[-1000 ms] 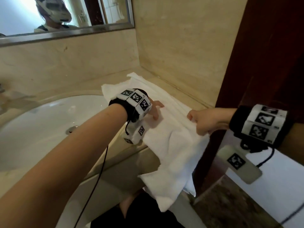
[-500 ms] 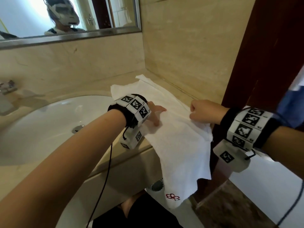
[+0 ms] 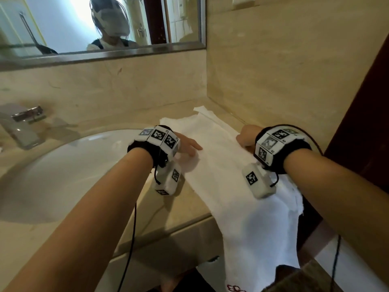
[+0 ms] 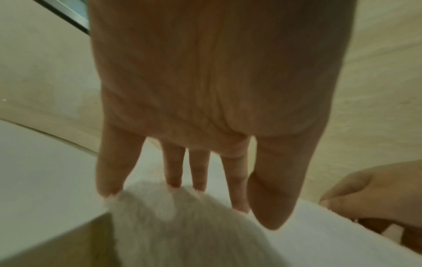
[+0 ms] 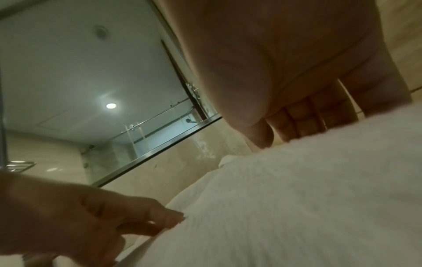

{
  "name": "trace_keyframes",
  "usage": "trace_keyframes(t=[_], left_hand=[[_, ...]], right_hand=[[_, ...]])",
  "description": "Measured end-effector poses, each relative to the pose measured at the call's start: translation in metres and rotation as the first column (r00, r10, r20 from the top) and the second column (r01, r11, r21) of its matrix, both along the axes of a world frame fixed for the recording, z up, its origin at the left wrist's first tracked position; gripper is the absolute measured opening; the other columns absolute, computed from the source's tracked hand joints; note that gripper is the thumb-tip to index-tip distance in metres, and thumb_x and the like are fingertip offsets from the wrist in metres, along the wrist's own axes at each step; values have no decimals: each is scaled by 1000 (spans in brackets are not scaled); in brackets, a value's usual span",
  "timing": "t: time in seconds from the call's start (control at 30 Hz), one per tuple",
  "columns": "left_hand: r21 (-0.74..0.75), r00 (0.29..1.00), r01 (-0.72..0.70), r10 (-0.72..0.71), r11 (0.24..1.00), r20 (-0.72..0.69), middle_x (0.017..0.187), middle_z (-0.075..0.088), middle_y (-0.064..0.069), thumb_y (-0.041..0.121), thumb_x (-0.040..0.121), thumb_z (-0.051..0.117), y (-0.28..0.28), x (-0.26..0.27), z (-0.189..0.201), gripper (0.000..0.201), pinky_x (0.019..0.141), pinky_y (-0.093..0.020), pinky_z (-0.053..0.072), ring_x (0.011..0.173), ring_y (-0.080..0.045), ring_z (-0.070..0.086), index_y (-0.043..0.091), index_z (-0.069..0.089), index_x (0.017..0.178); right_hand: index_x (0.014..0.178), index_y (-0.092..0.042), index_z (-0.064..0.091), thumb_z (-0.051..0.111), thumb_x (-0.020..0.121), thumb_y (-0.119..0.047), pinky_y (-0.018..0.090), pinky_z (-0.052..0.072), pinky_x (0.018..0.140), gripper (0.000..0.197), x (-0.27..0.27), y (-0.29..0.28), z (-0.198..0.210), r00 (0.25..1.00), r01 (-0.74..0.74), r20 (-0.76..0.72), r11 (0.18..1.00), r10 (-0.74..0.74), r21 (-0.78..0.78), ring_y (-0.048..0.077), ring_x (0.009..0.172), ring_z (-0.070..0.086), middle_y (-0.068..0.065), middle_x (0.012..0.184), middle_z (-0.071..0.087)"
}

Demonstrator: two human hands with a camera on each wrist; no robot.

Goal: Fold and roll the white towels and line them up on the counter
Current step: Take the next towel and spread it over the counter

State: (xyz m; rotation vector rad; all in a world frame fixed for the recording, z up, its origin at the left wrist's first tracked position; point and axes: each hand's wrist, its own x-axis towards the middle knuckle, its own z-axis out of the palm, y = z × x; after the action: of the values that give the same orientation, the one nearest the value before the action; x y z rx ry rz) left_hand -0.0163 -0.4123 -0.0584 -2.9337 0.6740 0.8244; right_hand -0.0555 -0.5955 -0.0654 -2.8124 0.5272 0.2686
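— Where is the towel (image 3: 221, 165) held?
— On the counter (image 3: 185, 209), pressed flat by the left hand (image 3: 187, 144); seemingly pinched by the right hand (image 3: 245, 137) (fingers curled).
— The risk?
— It could be dragged off by the overhanging end

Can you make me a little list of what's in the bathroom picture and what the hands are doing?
place: beige counter beside a white sink
towel: white towel, spread on the counter, near end hanging over the edge
left hand: left hand, fingers straight, resting on the towel
right hand: right hand, fingers curled at the towel's right edge
rolled towels: none in view
also there: mirror, faucet
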Motion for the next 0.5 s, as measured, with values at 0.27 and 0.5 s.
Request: trace_keyframes(t=[0.27,0.5], left_hand=[[-134,993,-17,1,991,-121,155,19,0,9,100,34,4,4,11,47,75,-19,35,142,-16,18,20,28,146],[-290,986,-128,90,948,-142,144,42,-6,18,96,49,14,19,2,41,98,-33,38,133,-23,40,17,47,137]], right_hand=[[86,-1,51,39,99,-11,27,34,71,20,37,-4,15,971,-148,-222,946,84,-288,22,80,46,12,90,47],[73,-18,48,55,89,-11,27,35,76,19,63,-15,7,992,-24,-129,992,7,-125,23,84,42,13,87,48]])
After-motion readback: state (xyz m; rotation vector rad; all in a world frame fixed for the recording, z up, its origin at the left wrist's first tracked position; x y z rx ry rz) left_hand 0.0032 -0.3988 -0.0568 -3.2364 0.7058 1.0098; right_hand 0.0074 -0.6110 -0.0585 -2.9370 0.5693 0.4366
